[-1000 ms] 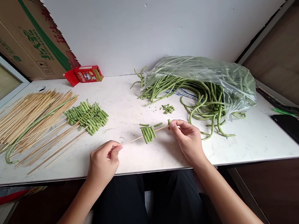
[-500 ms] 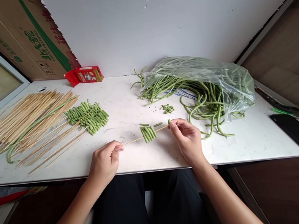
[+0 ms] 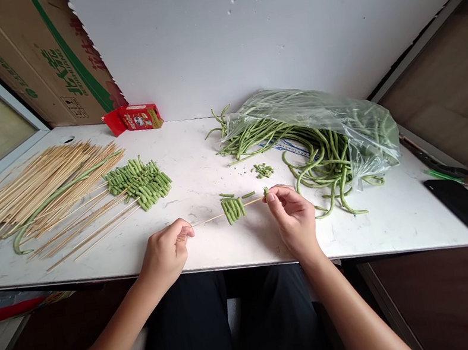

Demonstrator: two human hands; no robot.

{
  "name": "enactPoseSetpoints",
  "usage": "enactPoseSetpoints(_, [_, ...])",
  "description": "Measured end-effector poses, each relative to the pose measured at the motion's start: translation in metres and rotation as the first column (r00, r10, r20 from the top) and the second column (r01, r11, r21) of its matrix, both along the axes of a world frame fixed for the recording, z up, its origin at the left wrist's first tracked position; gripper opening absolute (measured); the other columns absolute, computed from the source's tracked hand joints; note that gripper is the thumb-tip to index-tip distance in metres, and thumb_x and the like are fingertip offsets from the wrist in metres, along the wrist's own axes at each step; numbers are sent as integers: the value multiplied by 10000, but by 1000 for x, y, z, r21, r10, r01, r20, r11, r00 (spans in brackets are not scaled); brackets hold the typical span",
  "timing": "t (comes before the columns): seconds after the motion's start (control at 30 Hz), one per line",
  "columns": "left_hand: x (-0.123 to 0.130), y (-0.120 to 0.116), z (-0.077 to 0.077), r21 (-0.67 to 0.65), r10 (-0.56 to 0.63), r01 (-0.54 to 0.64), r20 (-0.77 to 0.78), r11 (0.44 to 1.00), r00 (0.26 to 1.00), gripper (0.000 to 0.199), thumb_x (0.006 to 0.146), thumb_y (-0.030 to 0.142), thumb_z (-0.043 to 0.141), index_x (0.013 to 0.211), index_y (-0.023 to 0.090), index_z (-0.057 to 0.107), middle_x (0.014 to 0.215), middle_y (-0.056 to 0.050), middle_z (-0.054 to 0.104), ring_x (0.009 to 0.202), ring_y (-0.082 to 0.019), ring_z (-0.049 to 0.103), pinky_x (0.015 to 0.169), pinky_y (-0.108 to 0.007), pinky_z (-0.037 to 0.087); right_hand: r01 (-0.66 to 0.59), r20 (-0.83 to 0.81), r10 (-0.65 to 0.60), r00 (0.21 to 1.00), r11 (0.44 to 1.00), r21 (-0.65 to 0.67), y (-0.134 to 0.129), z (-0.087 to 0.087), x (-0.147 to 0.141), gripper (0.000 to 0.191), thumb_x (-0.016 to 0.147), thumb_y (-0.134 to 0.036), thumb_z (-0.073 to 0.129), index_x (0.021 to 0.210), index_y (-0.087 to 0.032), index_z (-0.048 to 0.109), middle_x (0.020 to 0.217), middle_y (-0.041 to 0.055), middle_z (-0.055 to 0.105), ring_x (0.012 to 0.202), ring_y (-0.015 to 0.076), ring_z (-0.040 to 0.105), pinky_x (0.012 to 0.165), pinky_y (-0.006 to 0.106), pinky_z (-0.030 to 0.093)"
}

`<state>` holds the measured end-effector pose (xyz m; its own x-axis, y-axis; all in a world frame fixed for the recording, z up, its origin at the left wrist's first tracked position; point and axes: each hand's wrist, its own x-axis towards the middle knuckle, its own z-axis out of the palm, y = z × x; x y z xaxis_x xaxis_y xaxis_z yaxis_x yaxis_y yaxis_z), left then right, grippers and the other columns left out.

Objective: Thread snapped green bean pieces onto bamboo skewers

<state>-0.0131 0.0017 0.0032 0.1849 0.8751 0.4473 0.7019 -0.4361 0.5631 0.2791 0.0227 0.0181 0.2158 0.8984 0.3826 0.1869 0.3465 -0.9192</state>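
White tabletop [image 3: 188, 147] | hands [image 3: 166, 250] clamped on skewer [image 3: 209, 220] and bean piece [image 3: 266, 190] | grips match earlier

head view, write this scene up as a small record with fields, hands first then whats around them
left hand: pinches a thin pale wooden skewer
right hand: pinches a short green bean piece at the skewer's right end
on the skewer: a row of short green bean segments, between the hands
left side: a pile of straw-coloured wooden sticks, a long green bean lying across it
right side: a clear plastic bag, long green beans spilling out
back: a red cardboard packet
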Motion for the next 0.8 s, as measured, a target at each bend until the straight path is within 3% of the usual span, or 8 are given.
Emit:
enactPoseSetpoints(0.1, [0, -1, -5, 19, -9, 7, 122, 1000, 992, 215, 1038, 226, 562, 909, 190, 730, 681, 19, 706, 581, -115, 663, 598, -220, 511, 14, -13, -14, 1000, 1000, -7, 1, 2, 2, 175, 966, -410, 739, 941, -240, 773, 955, 63, 712, 955, 242, 643, 884, 399, 497])
enactPoseSetpoints(0.23, [0, -3, -7, 11, -19, 17, 234, 1000, 972, 136, 1002, 205, 631, 945, 179, 752, 790, -13, 784, 702, -135, 763, 637, -199, 579, -7, -62, 2, 998, 997, -80, 3, 1, 5, 221, 934, -451, 771, 918, -231, 779, 949, 65, 731, 908, 232, 643, 865, 387, 498])
enactPoseSetpoints(0.53, [-1, -5, -7, -60, 10, 7, 278, 998, 961, 135, 981, 229, 660, 924, 171, 767, 788, -33, 797, 711, -158, 777, 640, -217, 599, -36, -111, 15, 994, 983, -182, 1, 1, -1, 316, 918, -540, 764, 924, -224, 768, 881, 57, 740, 840, 227, 650, 807, 372, 523])
enactPoseSetpoints(0.8, [-3, -3, -5, -84, -6, 21, 175, 996, 985, 232, 1020, 243, 584, 861, 168, 735, 636, 15, 678, 548, -97, 618, 557, -205, 476, -65, -138, 45, 989, 988, -142, 0, 3, -3, 267, 921, -495, 773, 926, -227, 767, 943, 66, 746, 897, 231, 661, 852, 378, 515])
